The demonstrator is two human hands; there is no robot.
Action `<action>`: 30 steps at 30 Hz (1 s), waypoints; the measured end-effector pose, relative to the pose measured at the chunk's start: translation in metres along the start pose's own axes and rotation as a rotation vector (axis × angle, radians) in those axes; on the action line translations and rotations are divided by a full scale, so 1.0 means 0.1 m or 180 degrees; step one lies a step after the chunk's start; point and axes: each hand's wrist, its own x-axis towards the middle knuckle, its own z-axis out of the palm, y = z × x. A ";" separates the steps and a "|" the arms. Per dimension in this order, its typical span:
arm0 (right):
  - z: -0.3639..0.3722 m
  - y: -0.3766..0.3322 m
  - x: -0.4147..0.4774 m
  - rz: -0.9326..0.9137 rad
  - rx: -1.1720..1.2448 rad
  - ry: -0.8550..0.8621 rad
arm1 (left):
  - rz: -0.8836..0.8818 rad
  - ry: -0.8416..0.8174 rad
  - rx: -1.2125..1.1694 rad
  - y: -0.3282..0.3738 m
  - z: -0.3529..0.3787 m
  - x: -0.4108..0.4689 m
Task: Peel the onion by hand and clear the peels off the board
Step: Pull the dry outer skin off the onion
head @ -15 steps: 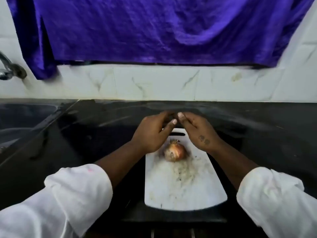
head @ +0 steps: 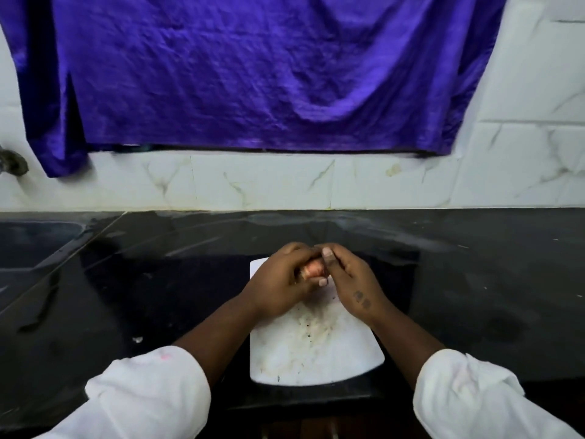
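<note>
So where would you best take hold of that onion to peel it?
Likely by its rounded sides, a hand from either side: the left hand cups the onion from the left, the right hand holds it from the right, leaving the orange skin bare between them for peeling.

We see a kitchen, most likely in a home: a glossy black stone countertop (head: 474,280) runs along a wall of white marble-veined tiles (head: 269,182), with a dark sunken sink (head: 34,242) at its left end and a metal tap (head: 12,161) above that. A stained white plastic cutting board (head: 316,353) lies on the counter, and a crumpled purple cloth (head: 253,74) hangs over the wall behind.
</note>
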 end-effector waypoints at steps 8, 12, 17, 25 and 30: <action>-0.01 0.04 -0.09 0.0134 0.0871 0.0062 | -0.0042 0.0709 -0.0674 -0.02 0.20 -0.03; -0.11 -0.02 -0.10 0.0093 0.0742 -0.0058 | 0.0293 0.0972 -0.0237 0.02 0.17 -0.08; -0.13 -0.17 -0.09 0.0071 0.1196 -0.0263 | 0.0426 0.1264 -0.0310 0.06 0.14 -0.15; -0.08 -0.06 0.01 0.0315 0.1731 -0.0042 | 0.0177 0.1676 -0.0484 -0.13 0.19 -0.07; -0.04 0.09 0.04 0.0334 0.2158 -0.0104 | 0.0173 0.1511 0.0075 -0.17 0.20 -0.04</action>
